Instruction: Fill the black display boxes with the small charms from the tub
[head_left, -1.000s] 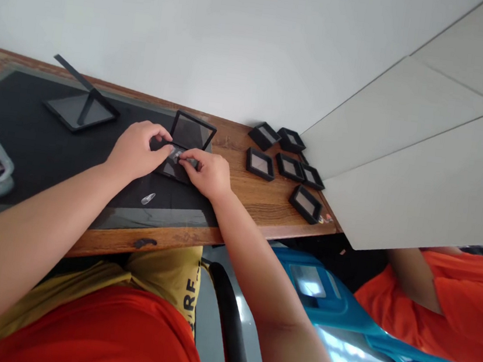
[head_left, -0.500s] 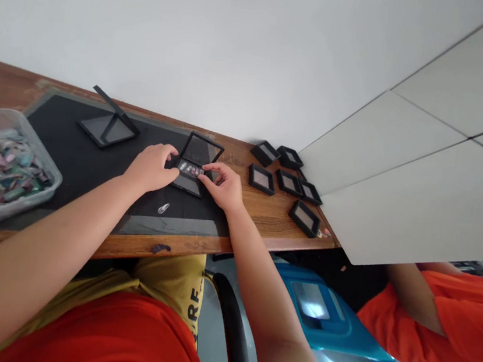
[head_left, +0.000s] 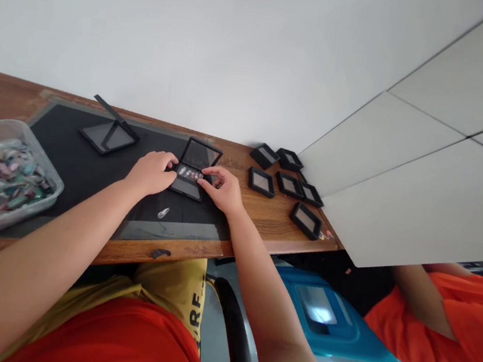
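Note:
A small black hinged display case (head_left: pixel 192 169) lies open on a black mat (head_left: pixel 71 166), its clear lid tilted up at the back. A row of small coloured nail tips (head_left: pixel 189 173) lies inside it. My left hand (head_left: pixel 152 171) grips the case's left edge with curled fingers. My right hand (head_left: pixel 222 187) rests at the case's right edge, fingertips pinched on the end of the nail row. One loose clear nail tip (head_left: pixel 162 213) lies on the mat in front of the case.
A second open black case (head_left: pixel 109 132) stands at the mat's back left. A clear plastic tub (head_left: pixel 2 178) full of coloured pieces is at the left. Several closed black cases (head_left: pixel 287 184) lie on the wooden table at the right. Another person's arm in orange (head_left: pixel 441 311) is at lower right.
The view shifted, bringing the tub into sight on the left. My hands moved apart from the middle of the case to its two edges, uncovering the row of nail tips.

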Available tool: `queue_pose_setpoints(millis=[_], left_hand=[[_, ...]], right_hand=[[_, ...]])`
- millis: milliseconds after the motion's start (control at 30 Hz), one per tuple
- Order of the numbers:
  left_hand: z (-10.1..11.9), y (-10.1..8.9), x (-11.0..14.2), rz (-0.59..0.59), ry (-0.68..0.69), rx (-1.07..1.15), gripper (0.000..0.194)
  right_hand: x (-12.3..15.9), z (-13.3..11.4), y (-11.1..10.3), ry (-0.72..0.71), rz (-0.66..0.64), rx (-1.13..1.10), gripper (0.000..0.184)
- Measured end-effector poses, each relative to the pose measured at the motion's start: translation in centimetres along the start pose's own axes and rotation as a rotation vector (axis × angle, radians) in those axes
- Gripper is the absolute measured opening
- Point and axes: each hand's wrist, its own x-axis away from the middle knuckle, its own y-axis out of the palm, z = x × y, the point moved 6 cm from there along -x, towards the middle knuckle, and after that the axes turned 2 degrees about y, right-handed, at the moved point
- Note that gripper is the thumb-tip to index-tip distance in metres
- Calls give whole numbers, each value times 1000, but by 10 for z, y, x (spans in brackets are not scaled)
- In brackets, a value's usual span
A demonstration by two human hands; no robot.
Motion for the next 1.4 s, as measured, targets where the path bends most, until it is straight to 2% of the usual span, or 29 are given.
queue_pose_setpoints(millis=[100, 300, 533, 600, 667, 733, 833, 933, 1033, 1133, 1267, 1333, 1400], left_hand=[[1, 0, 1, 6, 3, -6, 40], [2, -1, 2, 38, 5, 5, 36], [2, -2, 5, 42, 3, 38, 36], [3, -2, 5, 39, -3, 34, 40], [3, -2, 5, 38, -7, 26, 45], [4, -2, 5, 38, -14, 18, 45], [4, -1, 5, 42, -17, 19, 43], [2, -1, 8, 73, -21, 67, 45], [0, -2, 12, 139, -36, 151, 49], [7, -4, 15, 207, -49, 178, 55], [35, -23, 34, 348, -68, 160, 67], [52, -45, 60, 415, -22, 158, 73], [67, -76, 97, 414, 111, 100, 70]], right_hand=[[0, -3, -3, -9, 50, -14, 36], [2, -9, -11, -35, 140, -67, 52], [4, -3, -30, -66, 438, -121, 46], [-1, 5, -25, -7, 381, -165, 56], [-7, 12, -16, 55, 267, -191, 66], [-12, 17, -9, 85, 186, -195, 70], [-16, 21, -3, 88, 135, -186, 69], [-18, 21, -4, 65, 147, -176, 64], [-16, 19, -13, 29, 225, -189, 54], [-14, 16, -19, 13, 253, -233, 51], [-13, 14, -19, 8, 220, -233, 51], [-14, 14, -20, 2, 229, -235, 50], [-16, 16, -24, -6, 269, -235, 49]])
